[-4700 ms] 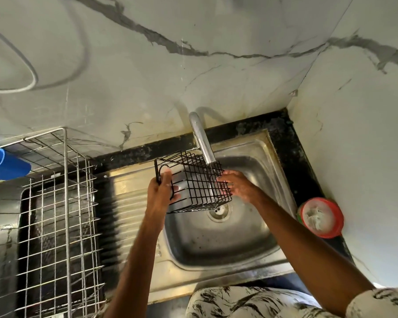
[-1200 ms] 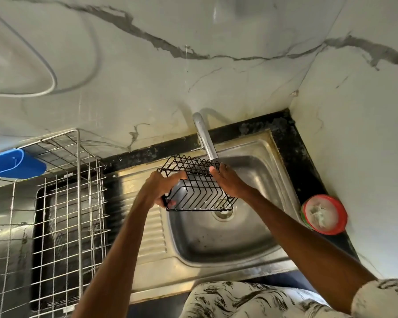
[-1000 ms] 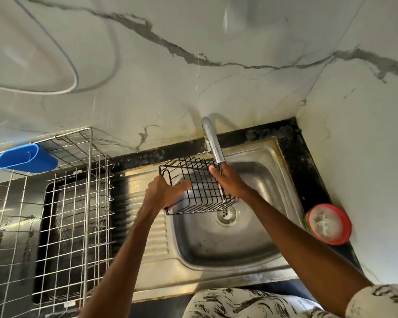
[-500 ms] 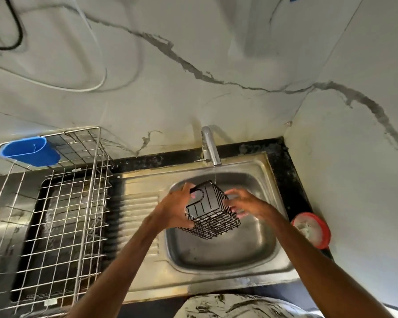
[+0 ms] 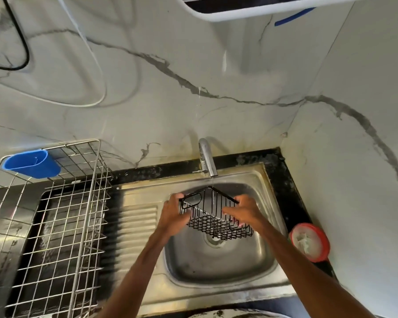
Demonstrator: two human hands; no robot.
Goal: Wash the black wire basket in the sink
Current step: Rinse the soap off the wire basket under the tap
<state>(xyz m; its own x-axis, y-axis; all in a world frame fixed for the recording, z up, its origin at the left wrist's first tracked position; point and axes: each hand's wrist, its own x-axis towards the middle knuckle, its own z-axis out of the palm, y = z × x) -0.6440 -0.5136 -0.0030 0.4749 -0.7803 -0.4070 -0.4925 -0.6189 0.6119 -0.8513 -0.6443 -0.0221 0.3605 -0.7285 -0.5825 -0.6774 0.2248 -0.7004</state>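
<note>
Marble-veined walls back your steel sink (image 5: 251, 280). You hold the black wire basket (image 5: 213, 216) tilted above the drain, under the tap (image 5: 207, 158) stream: left hand (image 5: 172, 214) curled around its left end, right hand (image 5: 244, 212) gripping its right side. No readable writing shows; your fingertips hide behind wires.

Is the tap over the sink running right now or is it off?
Running. A thin stream falls from the tap spout into the black wire basket, which the left hand and right hand hold over the sink.
</note>
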